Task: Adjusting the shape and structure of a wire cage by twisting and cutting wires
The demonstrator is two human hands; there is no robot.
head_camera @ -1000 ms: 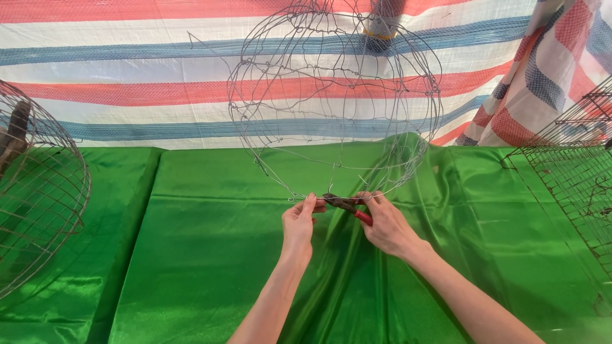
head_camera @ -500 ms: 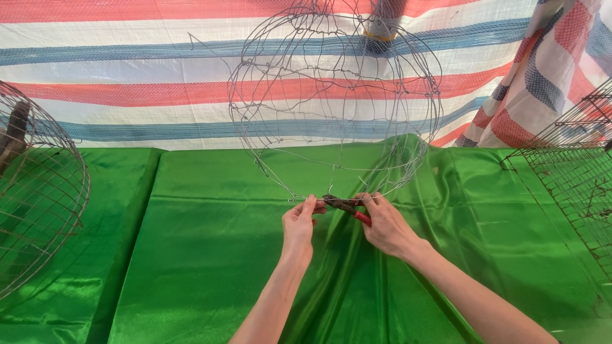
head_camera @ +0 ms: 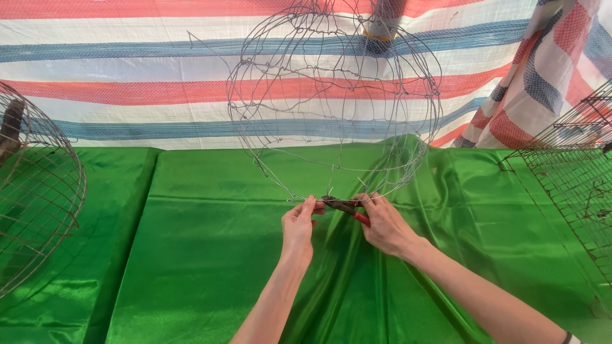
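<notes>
At the centre of the frame, just below the middle, both hands meet on the lower rim of a round wire basket frame [head_camera: 335, 102]. That frame stands upright on its edge, its open mesh of thin grey wire rising to the top of the frame, with the bottom hoop at the hands. The left hand [head_camera: 299, 224] pinches the rim wire between thumb and fingertips, closed on it from the left. The right hand [head_camera: 382, 223] is clenched around a pair of pliers [head_camera: 344, 205] with red handles; the dark head of the pliers points left and sits on the rim wire just beside the left fingertips, though whether the tool's tip is biting the wire is too small to tell. Both forearms come up from the lower edge of the frame, the right one from the lower right.

Under the hands lies a shiny green cloth [head_camera: 191, 255] covering the surface, creased beneath the basket frame. At the left edge of the frame a second wire basket [head_camera: 38, 191] rests on the cloth, well apart from the hands. At the right edge stands a piece of wire mesh [head_camera: 574, 172], rusty in places. Across the upper half hangs a tarpaulin [head_camera: 127, 83] striped in white, red and blue.
</notes>
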